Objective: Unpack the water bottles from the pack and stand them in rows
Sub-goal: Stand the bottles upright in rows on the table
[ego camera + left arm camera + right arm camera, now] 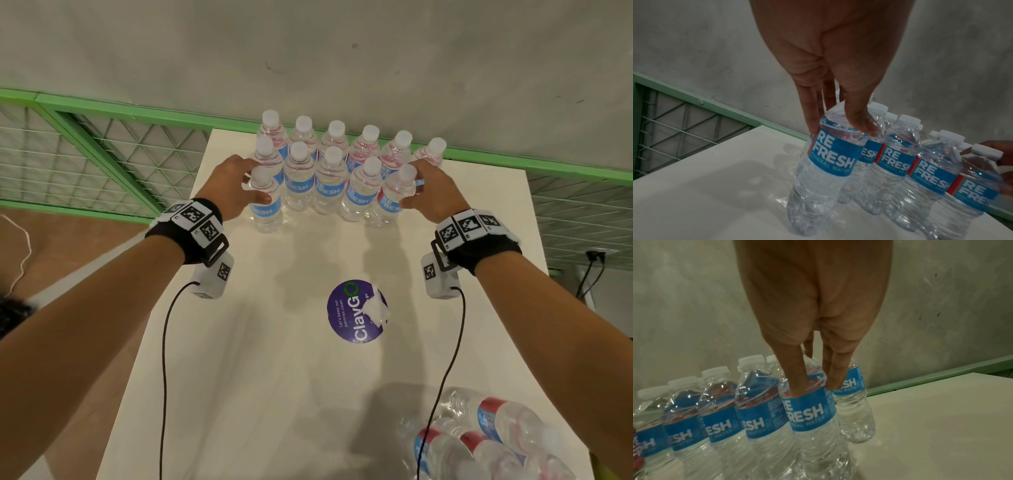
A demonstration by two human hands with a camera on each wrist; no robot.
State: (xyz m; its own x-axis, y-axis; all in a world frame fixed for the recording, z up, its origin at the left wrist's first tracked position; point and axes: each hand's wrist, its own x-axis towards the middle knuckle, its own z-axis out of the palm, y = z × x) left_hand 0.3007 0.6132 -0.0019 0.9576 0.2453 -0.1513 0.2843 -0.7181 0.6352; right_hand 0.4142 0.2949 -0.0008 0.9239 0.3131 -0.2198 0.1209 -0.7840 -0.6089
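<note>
Clear water bottles with blue labels stand in two rows (pixel 342 161) at the far end of the white table (pixel 260 342). My left hand (pixel 246 185) grips the shoulder of the leftmost front bottle (pixel 265 205), which stands on the table; the left wrist view shows thumb and fingers (pixel 859 120) around that bottle (pixel 828 155). My right hand (pixel 421 186) grips the rightmost front bottle (pixel 392 197), fingers (pixel 797 379) on either side of it (pixel 812 412). The torn pack (pixel 479 442) with several bottles lying in it sits at the near right corner.
A round purple sticker (pixel 349 318) with a white crumpled scrap (pixel 376 310) on it lies mid-table. A green mesh rail (pixel 102 154) and a concrete wall run behind the table's far edge. Black cables (pixel 164 359) hang from both wrist cameras.
</note>
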